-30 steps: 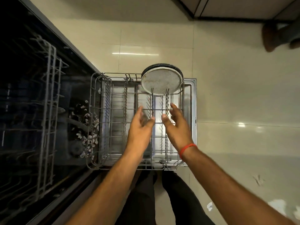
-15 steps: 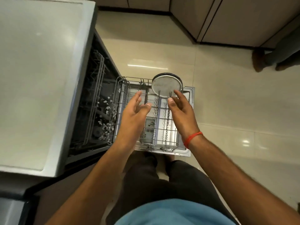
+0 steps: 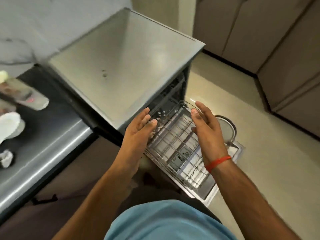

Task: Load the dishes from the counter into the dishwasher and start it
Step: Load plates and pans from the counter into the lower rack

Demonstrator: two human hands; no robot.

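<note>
Both hands empty, fingers relaxed and apart: left hand (image 3: 138, 130), right hand (image 3: 208, 130) above lower rack (image 3: 174, 148). Plate (image 3: 225, 130) stands at rack's far end. View has swung from rack toward bench (image 3: 52, 135) (more dishes (image 3: 8, 125) wait there); likely next pick-up.

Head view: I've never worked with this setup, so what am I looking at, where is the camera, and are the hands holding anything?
There is no machine here: a person wears one wide camera on the head, looking down at their own arms. The left hand and the right hand, the one with a red wrist thread, are both open and hold nothing. They hover over the wire rack, pulled out over the open door of the dishwasher. One round plate stands at the rack's far end, partly hidden by the right hand. To the left is the dark counter, with blurred dishes on it that I cannot identify.
</note>
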